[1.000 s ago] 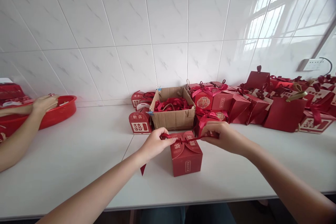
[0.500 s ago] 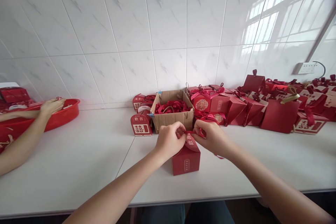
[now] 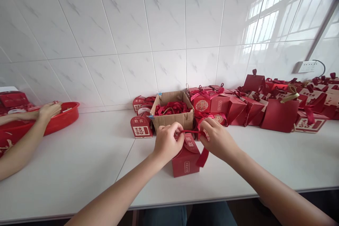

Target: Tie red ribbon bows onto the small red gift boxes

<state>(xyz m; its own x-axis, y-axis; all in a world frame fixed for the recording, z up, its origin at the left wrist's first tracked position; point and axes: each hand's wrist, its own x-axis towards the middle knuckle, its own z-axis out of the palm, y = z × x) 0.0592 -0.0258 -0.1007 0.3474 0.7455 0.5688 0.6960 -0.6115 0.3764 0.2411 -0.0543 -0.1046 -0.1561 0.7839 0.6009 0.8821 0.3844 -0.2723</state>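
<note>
A red gift box [image 3: 186, 162] with light lettering stands upright on the white table in front of me. Above its top flaps, a red ribbon [image 3: 192, 131] is stretched between my two hands. My left hand [image 3: 168, 144] is closed, pinching the ribbon over the box's left side. On the right, my right hand [image 3: 217, 137] is closed on the ribbon too, and a loose tail of it hangs down beside the box. My fingertips are partly hidden behind my knuckles.
Just behind stands a cardboard box [image 3: 173, 119] of red ribbons. Several red gift boxes [image 3: 280, 114] crowd the right side by the wall, and a smaller one [image 3: 141, 130] sits to the left. Far left, another person's hands [image 3: 49, 111] are over a red basin [image 3: 71, 114].
My right hand has moved right, away from my left, and the ribbon between them is longer. A ribbon tail now hangs at the box's right side.
</note>
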